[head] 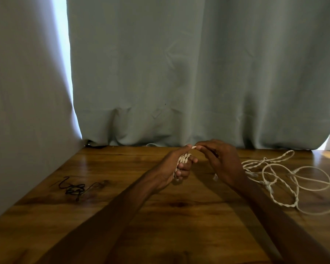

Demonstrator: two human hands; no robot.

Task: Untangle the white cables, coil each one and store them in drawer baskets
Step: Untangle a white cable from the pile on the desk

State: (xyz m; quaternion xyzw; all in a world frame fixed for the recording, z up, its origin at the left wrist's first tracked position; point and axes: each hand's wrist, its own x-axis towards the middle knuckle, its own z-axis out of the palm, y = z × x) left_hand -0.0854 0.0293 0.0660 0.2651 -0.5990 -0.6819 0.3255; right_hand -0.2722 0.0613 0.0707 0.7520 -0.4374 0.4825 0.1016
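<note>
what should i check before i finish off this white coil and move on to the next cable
1. Coil secure: left hand grips the coiled white cable. ok
2. Free end controlled: right hand pinches the cable end beside the left thumb. ok
3. Coil separate from the loose white cables: any link is hidden behind the right hand. cannot tell
4. Loose white cables untangled: they lie in crossed, twisted loops on the table. not ok
5. Drawer baskets ready: none in view. cannot tell
6. Black cable out of the way: it lies far left, apart from the white ones. ok
</note>
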